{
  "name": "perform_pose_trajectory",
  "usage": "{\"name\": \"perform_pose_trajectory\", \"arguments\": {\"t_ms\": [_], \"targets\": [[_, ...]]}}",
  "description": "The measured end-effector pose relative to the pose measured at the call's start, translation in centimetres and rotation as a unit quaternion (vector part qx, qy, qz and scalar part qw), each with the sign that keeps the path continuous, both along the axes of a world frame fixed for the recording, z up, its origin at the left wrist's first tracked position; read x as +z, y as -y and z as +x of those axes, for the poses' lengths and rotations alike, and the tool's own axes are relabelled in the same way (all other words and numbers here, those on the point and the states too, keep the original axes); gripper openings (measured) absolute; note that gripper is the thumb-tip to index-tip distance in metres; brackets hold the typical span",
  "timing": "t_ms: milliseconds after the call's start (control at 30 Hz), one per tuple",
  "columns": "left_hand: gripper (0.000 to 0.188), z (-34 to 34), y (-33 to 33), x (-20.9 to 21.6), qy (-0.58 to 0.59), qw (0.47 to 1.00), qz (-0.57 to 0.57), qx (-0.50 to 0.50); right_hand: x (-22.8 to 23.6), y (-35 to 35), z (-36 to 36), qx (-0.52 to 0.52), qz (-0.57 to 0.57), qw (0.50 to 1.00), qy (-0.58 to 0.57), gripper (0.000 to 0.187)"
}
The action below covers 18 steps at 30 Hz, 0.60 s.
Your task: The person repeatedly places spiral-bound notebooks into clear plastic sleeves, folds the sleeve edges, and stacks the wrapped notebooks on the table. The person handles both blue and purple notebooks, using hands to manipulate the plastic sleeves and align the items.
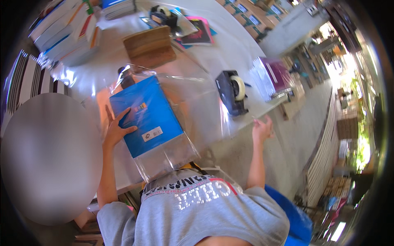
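A blue notebook (143,115) with a small white label lies tilted on the table, on or inside clear plastic film (184,143) that sticks out past its edges. My left hand (117,128) rests on the notebook's left side, fingers spread and lying flat. Off to the right, past the table edge, my right hand (262,128) is raised with its fingers drawn together. Something tiny may be at its fingertips, but I cannot make it out. Closest to that hand stands a black tape dispenser (227,92) with a pale roll.
Behind the notebook is a wooden stand (148,47). Stacked books (67,35) rise at the far left; a second tape dispenser (162,17) sits farther back. Purple notebooks (276,76) lie by the right table edge. A person (51,160), blurred out, is close on my left.
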State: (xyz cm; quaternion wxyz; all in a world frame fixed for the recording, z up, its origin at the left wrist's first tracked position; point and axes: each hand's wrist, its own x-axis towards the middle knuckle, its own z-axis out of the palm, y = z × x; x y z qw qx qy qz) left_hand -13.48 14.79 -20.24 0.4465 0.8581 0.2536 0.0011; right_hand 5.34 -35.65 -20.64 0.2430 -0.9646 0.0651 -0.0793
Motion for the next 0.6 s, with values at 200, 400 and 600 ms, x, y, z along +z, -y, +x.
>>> {"name": "perform_pose_trajectory", "arguments": {"t_ms": [200,400,600], "targets": [[0.079,-0.1,-1.7,-2.6,0.05,0.997,-0.005,-0.058,8.9,-21.4,-0.4,0.47,0.216,0.809,-0.278,0.02],[0.081,-0.1,-1.6,-2.6,0.046,0.999,-0.001,-0.028,4.2,-41.1,-3.2,0.62,0.009,0.69,-0.373,0.034],[0.088,-0.3,-1.7,-3.1,0.039,0.999,0.034,-0.015,3.7,-44.7,-4.5,0.57,-0.238,0.735,-0.278,0.048]]}}
